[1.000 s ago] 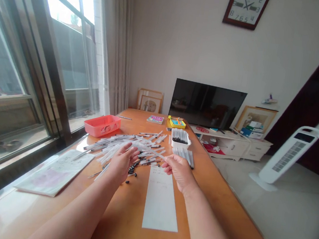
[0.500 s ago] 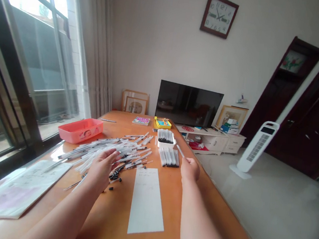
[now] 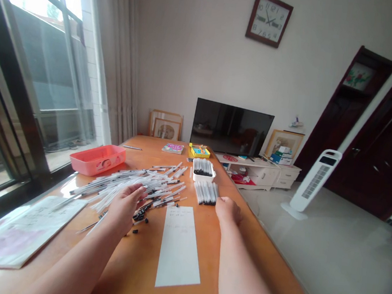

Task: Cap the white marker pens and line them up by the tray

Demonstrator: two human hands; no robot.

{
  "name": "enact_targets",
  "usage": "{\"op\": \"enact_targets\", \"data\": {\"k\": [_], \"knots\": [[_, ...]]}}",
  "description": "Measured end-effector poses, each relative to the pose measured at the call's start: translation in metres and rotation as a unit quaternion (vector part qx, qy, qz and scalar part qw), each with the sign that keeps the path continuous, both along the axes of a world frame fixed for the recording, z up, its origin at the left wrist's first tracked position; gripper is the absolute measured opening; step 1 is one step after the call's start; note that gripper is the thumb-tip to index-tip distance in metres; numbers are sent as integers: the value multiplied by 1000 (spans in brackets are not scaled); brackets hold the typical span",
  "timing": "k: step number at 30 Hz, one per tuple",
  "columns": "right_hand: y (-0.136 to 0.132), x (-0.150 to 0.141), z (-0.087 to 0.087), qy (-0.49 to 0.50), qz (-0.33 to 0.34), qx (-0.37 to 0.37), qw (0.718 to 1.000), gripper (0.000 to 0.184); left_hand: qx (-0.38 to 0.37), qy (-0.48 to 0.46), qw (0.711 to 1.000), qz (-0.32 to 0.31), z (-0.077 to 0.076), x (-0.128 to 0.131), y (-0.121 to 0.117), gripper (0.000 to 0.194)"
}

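Observation:
My left hand (image 3: 124, 205) is raised over a loose heap of white-barrelled pens (image 3: 131, 184), curled around a few pens whose ends stick out below it. My right hand (image 3: 227, 210) rests on the orange wooden table (image 3: 139, 272), with its curled fingers at the end of a neat row of black-tipped pens (image 3: 206, 193). No pen shows clearly in it, though the fingers hide what lies beneath. Small black pen caps (image 3: 139, 215) lie by the heap. Behind the row stands a white tray of upright pens (image 3: 202, 178).
A long white paper strip (image 3: 178, 253) lies between my arms. A pink plastic basket (image 3: 97, 159) stands near the window, with a large sheet (image 3: 27, 229) at the table's left edge. A yellow box (image 3: 198, 152) and a book (image 3: 172, 148) lie at the far end.
The pen held in my right hand earlier no longer shows there. That hand has lowered to the end of the pen row. The view has barely shifted since the last frame.

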State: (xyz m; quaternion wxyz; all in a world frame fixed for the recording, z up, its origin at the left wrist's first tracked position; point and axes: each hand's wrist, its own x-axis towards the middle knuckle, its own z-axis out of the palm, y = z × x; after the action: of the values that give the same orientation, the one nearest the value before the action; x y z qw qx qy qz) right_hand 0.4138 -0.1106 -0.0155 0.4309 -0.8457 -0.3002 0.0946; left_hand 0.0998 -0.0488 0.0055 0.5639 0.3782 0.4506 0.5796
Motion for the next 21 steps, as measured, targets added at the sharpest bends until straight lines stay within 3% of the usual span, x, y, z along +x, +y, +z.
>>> {"op": "enact_targets", "data": {"k": [7,13,18,21], "knots": [[4,3,-2,6,-22,-35,999,34,-2,-4,1000,-2,-5,-2,4,41],[4,-1,-4,-9,-39,-23,999,27,20,31,999,14,-11,-7,13,46],[7,-7,-6,-45,-19,31,998,34,78,120,989,36,-23,-11,25,43],[9,-16,-5,-74,18,78,994,34,144,228,962,48,-31,-15,33,37]]}}
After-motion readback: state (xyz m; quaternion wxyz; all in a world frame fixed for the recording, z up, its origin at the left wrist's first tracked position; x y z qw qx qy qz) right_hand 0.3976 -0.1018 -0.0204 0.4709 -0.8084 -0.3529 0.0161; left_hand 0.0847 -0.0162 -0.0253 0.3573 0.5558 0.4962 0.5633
